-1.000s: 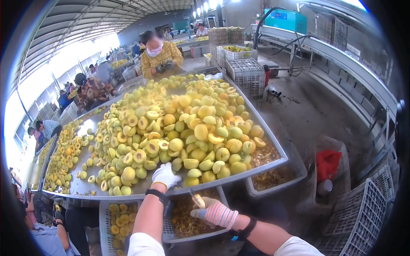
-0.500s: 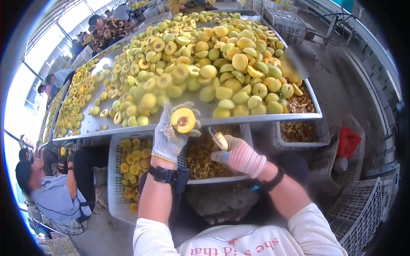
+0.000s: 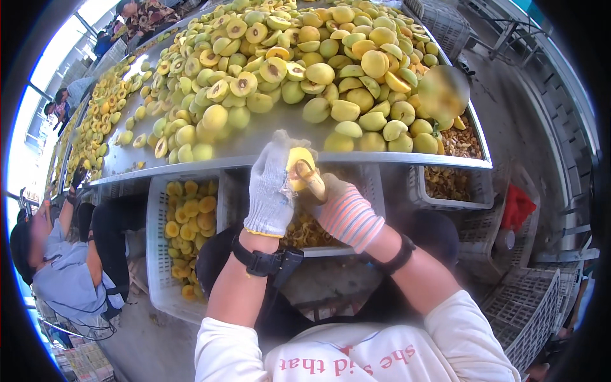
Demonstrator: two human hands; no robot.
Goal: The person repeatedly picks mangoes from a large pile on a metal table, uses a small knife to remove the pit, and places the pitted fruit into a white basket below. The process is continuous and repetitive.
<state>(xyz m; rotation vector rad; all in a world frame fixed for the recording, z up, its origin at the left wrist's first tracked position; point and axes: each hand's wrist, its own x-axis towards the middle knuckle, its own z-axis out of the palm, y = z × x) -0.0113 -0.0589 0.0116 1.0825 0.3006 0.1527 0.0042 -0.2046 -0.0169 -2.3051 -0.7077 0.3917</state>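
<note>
My left hand point(image 3: 270, 181), in a white knit glove, is closed around a halved yellow peach point(image 3: 298, 156) with its cut face turned toward my right hand. My right hand point(image 3: 344, 213), in a pink-and-grey striped glove, grips a pitting knife point(image 3: 314, 185) by its pale handle. Its thin curved metal loop lies against the brown centre of the cut face. Both hands meet just over the near edge of a metal table point(image 3: 216, 164), which bears a big heap of peach halves point(image 3: 299, 70). My right fingertips are partly hidden behind the handle.
Below the table edge, a white crate point(image 3: 154, 267) holds peach halves on the left; scraps lie beneath my hands. Another crate point(image 3: 445, 202) of brown pits stands right, near a red cloth-like item point(image 3: 519, 207). A co-worker point(image 3: 70, 274) sits at left; stacked crates point(image 3: 525, 305) stand lower right.
My right hand has moved up and left, bringing the knife's loop onto the peach half. My left hand has turned the fruit sideways. The view has shifted slightly.
</note>
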